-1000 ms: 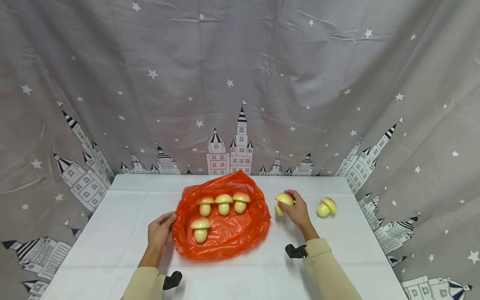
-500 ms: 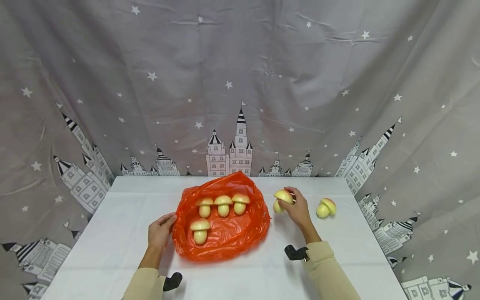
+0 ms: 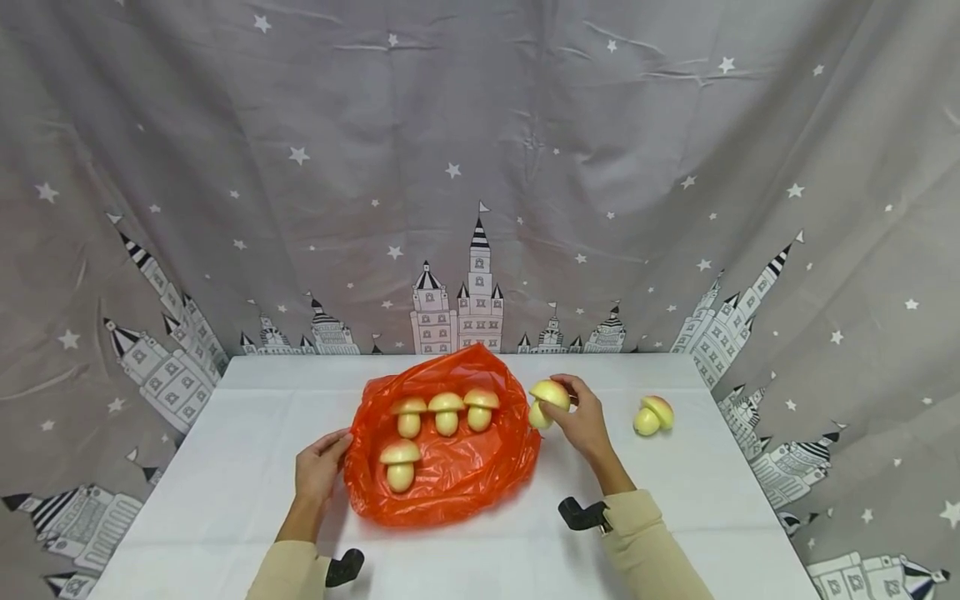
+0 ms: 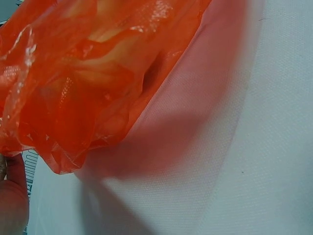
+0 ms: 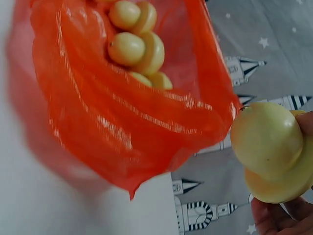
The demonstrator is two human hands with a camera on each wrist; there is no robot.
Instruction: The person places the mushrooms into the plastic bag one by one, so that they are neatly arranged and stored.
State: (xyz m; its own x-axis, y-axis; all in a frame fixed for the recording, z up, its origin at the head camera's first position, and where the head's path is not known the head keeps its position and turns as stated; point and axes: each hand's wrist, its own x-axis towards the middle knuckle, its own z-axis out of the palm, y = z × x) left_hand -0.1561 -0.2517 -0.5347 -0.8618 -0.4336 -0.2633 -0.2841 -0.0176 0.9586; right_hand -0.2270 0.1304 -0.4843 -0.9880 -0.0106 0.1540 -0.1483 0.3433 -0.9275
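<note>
An orange-red plastic bag (image 3: 450, 492) lies spread wide on the table, several yellow toy mushrooms inside it, three in a row at the back and one nearer the front left. My left hand (image 3: 318, 468) pinches the bag's left rim; in the left wrist view only part of its fingers (image 4: 12, 191) shows at the bag's edge. Between thumb and fingers my right hand (image 3: 587, 421) holds another toy mushroom (image 3: 550, 395) by its cap, stem toward the left, right at the bag's right rim. That mushroom (image 5: 268, 142) fills the right side of the right wrist view.
One more toy mushroom (image 3: 652, 415) lies on its side on the white table (image 3: 450, 562), to the right of my right hand. Behind the table's back edge hangs a grey curtain (image 3: 480, 167) printed with castles and stars.
My right hand has lifted its toy mushroom and carried it left to the bag's right rim. The left hand keeps its place on the bag.
</note>
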